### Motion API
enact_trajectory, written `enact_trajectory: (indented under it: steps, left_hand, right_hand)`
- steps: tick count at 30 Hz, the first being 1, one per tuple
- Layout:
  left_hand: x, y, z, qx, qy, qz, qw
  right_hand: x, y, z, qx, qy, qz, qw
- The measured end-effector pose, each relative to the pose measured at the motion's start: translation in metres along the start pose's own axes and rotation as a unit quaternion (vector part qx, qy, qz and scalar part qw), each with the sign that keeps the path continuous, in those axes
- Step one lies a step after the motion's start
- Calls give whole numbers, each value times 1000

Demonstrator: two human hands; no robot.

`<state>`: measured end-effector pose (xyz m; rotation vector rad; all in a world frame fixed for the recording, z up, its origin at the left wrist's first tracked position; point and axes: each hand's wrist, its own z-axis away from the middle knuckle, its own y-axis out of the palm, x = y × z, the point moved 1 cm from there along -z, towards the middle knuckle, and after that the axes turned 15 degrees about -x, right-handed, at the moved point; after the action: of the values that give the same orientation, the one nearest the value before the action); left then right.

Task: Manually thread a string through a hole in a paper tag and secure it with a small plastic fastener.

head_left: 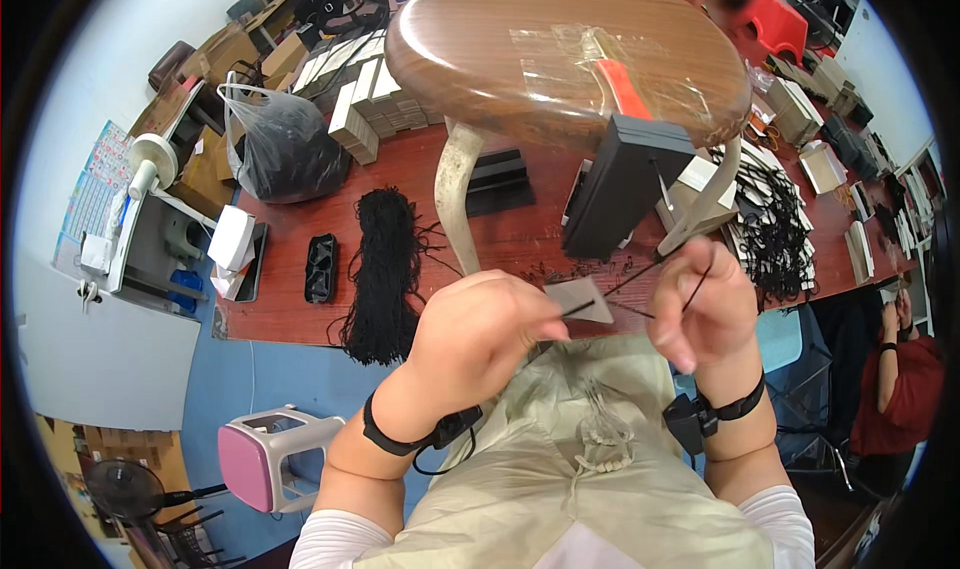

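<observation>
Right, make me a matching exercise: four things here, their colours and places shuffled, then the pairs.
Things:
1. Card
2. Bag
3. Cord bundle
4. Round stool

Descriptions:
A. Black, to the left of the left hand
B. Brown, with tape on top
C. Grey, near the left hand's thumb
D. Translucent, with loop handles

Pairs: 1-C, 2-D, 3-A, 4-B.

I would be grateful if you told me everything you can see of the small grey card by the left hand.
The card is small, flat, pale grey and roughly four-sided, and looks like stiff paper, though I cannot be sure. It is slanted, at the fingertips of the left hand, seen against the table near its front edge. A black cord crosses its face. Whether the fingers grip the card itself is unclear.
</observation>
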<state>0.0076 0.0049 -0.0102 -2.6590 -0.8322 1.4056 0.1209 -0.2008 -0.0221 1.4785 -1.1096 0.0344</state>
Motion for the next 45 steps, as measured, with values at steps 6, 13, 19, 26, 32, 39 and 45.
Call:
enact_trajectory:
  steps: [6,13,19,26,32,39,45]
  left_hand:
    - [-26,11,-15,-36,242,-85,966]
    - [-7,21,1,-67,69,-39,995]
    - [19,30,19,105,-124,41,986]
    - [35,34,23,69,-40,-33,996]
    - [62,36,40,80,-109,31,990]
    - [66,34,45,75,-226,97,966]
    - [68,37,45,85,-178,101,975]
  right_hand:
    - [-10,34,-1,-175,1,280,944]
    - [-18,18,0,-173,85,220,956]
    - [-21,16,-6,-195,73,232,950]
    - [-12,18,-2,-215,1,423,880]
    - [5,13,8,-192,-66,363,909]
    - [-6,-40,17,-236,135,217,938]
    - [-15,-22,11,-153,65,547,820]
